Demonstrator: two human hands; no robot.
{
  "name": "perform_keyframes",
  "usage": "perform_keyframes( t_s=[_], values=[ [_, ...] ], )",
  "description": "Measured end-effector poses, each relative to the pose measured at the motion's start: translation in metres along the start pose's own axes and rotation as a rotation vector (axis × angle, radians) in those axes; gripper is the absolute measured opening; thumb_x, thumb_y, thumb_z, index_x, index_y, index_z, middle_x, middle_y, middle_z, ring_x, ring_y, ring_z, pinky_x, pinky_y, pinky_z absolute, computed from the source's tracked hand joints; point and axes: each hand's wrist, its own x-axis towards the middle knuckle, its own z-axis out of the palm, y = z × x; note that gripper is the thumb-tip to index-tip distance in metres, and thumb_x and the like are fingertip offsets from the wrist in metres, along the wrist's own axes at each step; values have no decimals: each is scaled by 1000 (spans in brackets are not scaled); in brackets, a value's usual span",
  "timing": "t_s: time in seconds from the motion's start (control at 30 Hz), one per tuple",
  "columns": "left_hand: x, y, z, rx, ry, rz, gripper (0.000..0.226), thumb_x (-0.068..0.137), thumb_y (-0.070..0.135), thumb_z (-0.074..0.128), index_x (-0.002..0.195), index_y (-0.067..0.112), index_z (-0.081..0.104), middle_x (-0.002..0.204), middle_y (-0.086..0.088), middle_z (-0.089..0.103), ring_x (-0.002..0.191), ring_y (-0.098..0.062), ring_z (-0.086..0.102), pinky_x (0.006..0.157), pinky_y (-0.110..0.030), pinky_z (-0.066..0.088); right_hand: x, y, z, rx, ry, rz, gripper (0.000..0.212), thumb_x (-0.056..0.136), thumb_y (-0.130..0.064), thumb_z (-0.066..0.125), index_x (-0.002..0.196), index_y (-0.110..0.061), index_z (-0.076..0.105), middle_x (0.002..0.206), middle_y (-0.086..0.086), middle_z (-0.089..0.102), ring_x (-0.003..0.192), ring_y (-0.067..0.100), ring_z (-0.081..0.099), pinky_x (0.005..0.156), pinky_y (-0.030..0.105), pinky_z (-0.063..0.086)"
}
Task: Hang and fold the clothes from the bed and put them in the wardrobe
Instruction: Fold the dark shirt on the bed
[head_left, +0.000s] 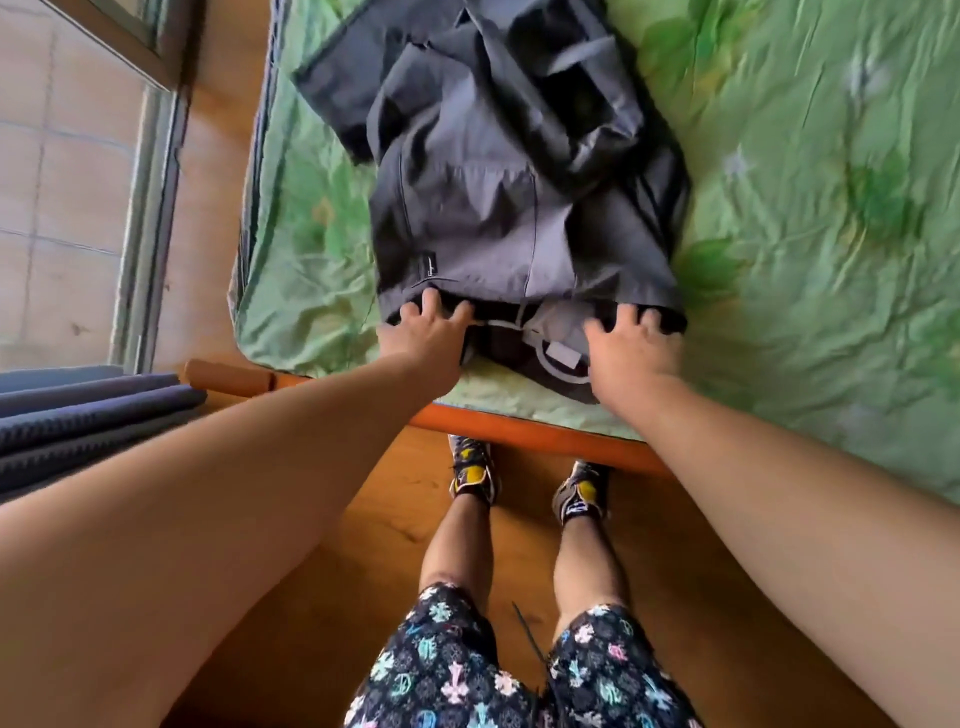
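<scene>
Clothing (493, 208), grey and crumpled, lies in a heap on the bed, on a green flowered sheet (805, 208). Its near end reaches almost to the mattress edge. Several layers overlap in the heap, and a darker piece spreads out towards the far left. At the near end a dark band and a pale lining with a white label show. Motion blur hides the finer detail.

A person stands at the orange wooden bed frame (519, 423) with both bare arms stretched forward. The left hand (426, 332) rests palm down on the near left corner of the clothing. Its fingers are spread wide and the tips touch the dark band. The right hand (631, 343) lies the same way on the near right corner, fingers splayed, closed round nothing.

Below are patterned shorts (467, 665) and two dark shoes (470, 467) with yellow patches on a wooden floor (337, 545). Folded blue cloth (78, 415) sits at the left, beside a window (52, 208).
</scene>
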Motion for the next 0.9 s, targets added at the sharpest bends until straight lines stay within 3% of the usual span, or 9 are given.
perform_keyframes(
  t_s=[0.13, 0.23, 0.37, 0.47, 0.57, 0.67, 0.77, 0.83, 0.9],
  values=[
    [15, -7, -6, 4, 103, 68, 52, 93, 24, 62, 138, 24, 37, 121, -14, 53, 108, -41, 61, 73, -46, 47, 8, 16, 2, -19, 22, 5, 50, 98, -10, 49, 145, -22, 38, 141, 17, 46, 132, 38, 42, 95, 47, 45],
    [8, -14, -17, 4, 136, 100, 37, 95, 22, 58, 129, 23, 43, 113, -13, 59, 102, -41, 64, 68, -43, 46, -3, 29, -4, -13, 56, -48, 45, 96, -4, 47, 139, -15, 39, 133, 22, 56, 124, 42, 51, 89, 46, 50],
    [-27, -27, -50, 11, 214, 176, 48, 92, 11, 51, 135, 26, 35, 122, -9, 54, 103, -40, 62, 66, -42, 44, -35, 61, -36, 30, 209, -176, 44, 90, 4, 43, 132, -11, 39, 117, 19, 62, 115, 39, 52, 82, 41, 48],
    [-63, -44, -94, 30, 317, 308, 64, 91, 6, 50, 143, 35, 28, 119, -6, 46, 83, -37, 63, 58, -43, 46, -63, 97, -79, 53, 341, -327, 46, 82, 5, 37, 122, -15, 46, 105, 16, 57, 107, 35, 48, 69, 39, 38],
    [-96, -62, -151, 38, 415, 478, 68, 84, -4, 55, 136, 36, 37, 117, -6, 46, 65, -33, 58, 48, -37, 41, -89, 135, -132, -22, 435, -344, 29, 85, -5, 44, 107, -12, 62, 101, 14, 54, 105, 34, 50, 63, 37, 33],
    [-132, -71, -216, 100, 520, 587, 59, 83, 2, 62, 129, 34, 46, 124, -8, 45, 60, -28, 53, 47, -35, 45, -114, 170, -189, -63, 446, -273, 15, 88, -8, 55, 100, -8, 64, 105, 11, 52, 109, 33, 48, 64, 36, 34],
    [-170, -70, -278, 89, 611, 609, 55, 80, 1, 67, 124, 29, 49, 127, -10, 41, 56, -28, 52, 47, -38, 50, -143, 198, -242, -209, 597, -284, 17, 71, 4, 75, 84, -3, 67, 91, 10, 54, 101, 35, 52, 54, 32, 33],
    [-197, -60, -319, 50, 682, 571, 48, 85, 4, 66, 120, 34, 51, 128, -2, 41, 65, -31, 58, 57, -39, 55, -162, 219, -276, -185, 718, -298, 26, 53, 11, 83, 67, -2, 66, 78, 10, 54, 86, 34, 55, 48, 27, 31],
    [-222, -52, -358, -18, 716, 479, 30, 94, 17, 62, 110, 42, 56, 119, 10, 48, 80, -26, 61, 71, -31, 51, -182, 241, -309, -166, 797, -274, 26, 50, 12, 83, 65, 0, 66, 78, 10, 56, 86, 35, 57, 47, 26, 32]
  ],
)
